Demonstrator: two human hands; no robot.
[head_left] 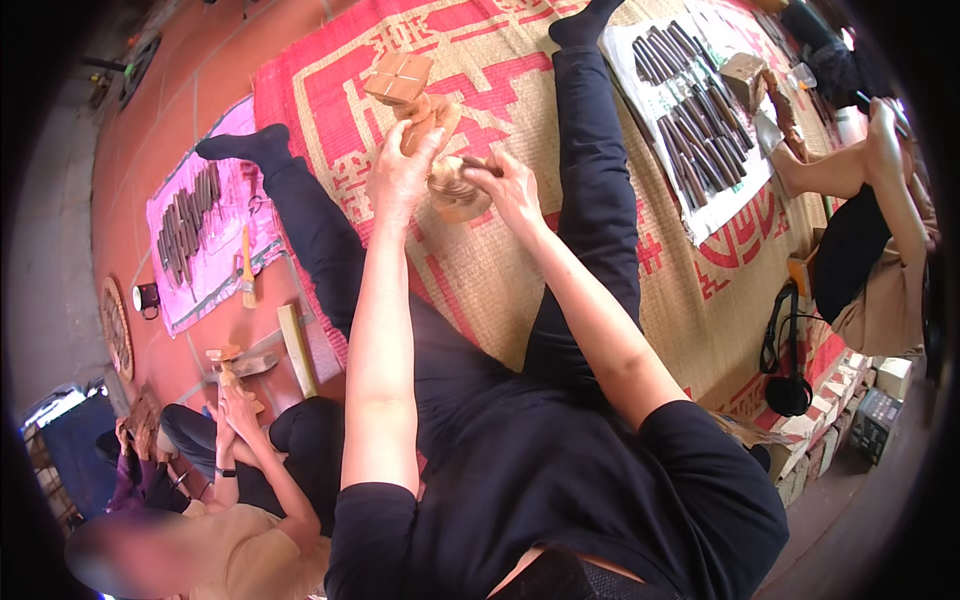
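A light-brown wood carving (459, 192) is held out over the mat between my legs. Its square base block (398, 78), marked with crossing lines, points away from me, and its rounded, ridged end lies nearer. My left hand (402, 165) is wrapped round its middle from the left side. In my right hand (512, 188) is a short dark-handled tool (482, 168), gripped close against the rounded end. The tool's working tip is too small and blurred to make out, so its exact kind does not show.
Rows of dark-handled carving tools lie on a white cloth (722, 205) at right and a pink cloth (195, 310) at left. A brush (248, 268), a mug (147, 298) and a wooden bar (297, 350) lie leftward. Co-workers sit lower left and right; one holds a carving (229, 378).
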